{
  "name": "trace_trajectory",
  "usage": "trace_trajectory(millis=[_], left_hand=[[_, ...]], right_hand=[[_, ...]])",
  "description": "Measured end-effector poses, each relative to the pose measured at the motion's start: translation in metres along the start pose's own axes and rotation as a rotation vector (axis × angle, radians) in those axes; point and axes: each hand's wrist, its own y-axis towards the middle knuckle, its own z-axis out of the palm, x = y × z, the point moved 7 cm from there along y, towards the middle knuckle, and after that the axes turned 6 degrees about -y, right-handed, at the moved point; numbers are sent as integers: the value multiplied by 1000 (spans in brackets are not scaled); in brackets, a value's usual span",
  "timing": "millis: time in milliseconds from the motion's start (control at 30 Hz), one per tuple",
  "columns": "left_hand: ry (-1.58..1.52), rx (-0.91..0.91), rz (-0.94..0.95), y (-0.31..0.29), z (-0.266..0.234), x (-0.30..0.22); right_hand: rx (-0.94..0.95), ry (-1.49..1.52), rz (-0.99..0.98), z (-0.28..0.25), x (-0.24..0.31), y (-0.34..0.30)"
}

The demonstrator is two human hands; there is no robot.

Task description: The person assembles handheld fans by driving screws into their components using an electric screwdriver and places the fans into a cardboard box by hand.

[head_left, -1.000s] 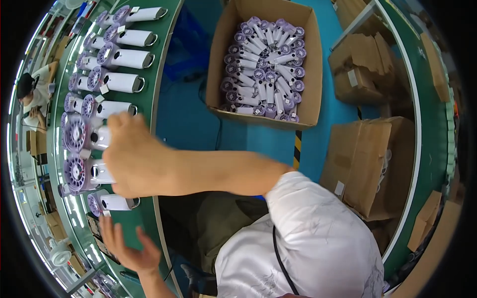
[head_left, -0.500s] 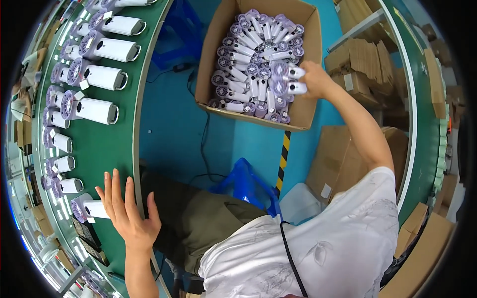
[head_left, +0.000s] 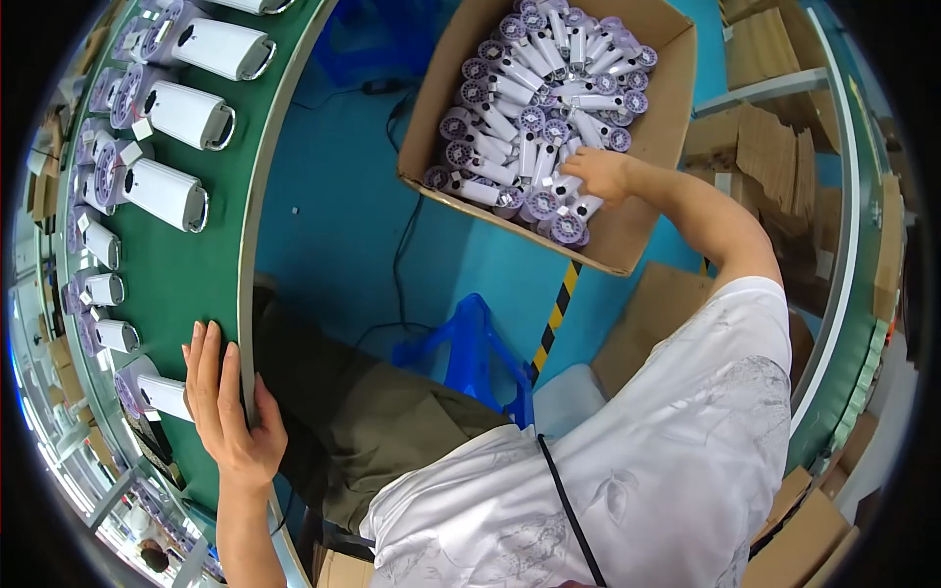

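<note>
Flat on the green table's edge lies my left hand (head_left: 225,412), fingers stretched out and empty. Just left of its fingers is a handheld fan (head_left: 165,396) with a white handle and pale purple round head. My right hand (head_left: 603,174) reaches into an open cardboard box (head_left: 655,191) full of such fans. Its fingers are bent over the handle of a handheld fan (head_left: 566,186) near the box's near right side; the fingertips are partly hidden among the fans. Another fan (head_left: 568,228) lies just below that hand.
More white-handled fans (head_left: 165,194) lie in rows along the green table (head_left: 172,294) on the left. A blue plastic stool (head_left: 470,353) stands near my legs. Black cables (head_left: 402,250) run over the blue floor. Flattened cardboard (head_left: 765,157) is stacked under the right-hand table.
My right hand has moved down and left into the box with the two fans it held above it, and these lie among the others. My left hand stays on the table edge. The view has shifted.
</note>
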Motion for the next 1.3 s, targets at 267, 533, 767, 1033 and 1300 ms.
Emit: trace_trajectory(millis=[267,533,767,1033,1300], left_hand=[[11,13,-3,0,0,1],[-2,18,3,4,3,2],[26,12,-28,-1,-4,4],[-78,-31,35,5,-7,5],[-88,-69,41,-3,-13,3]], right_hand=[[-92,-11,-199,19,-20,64],[-111,-76,-109,92,-33,90],[-85,-187,-88,80,-24,115],[254,-64,182,64,-17,71],[-1121,-109,157,-317,32,62]])
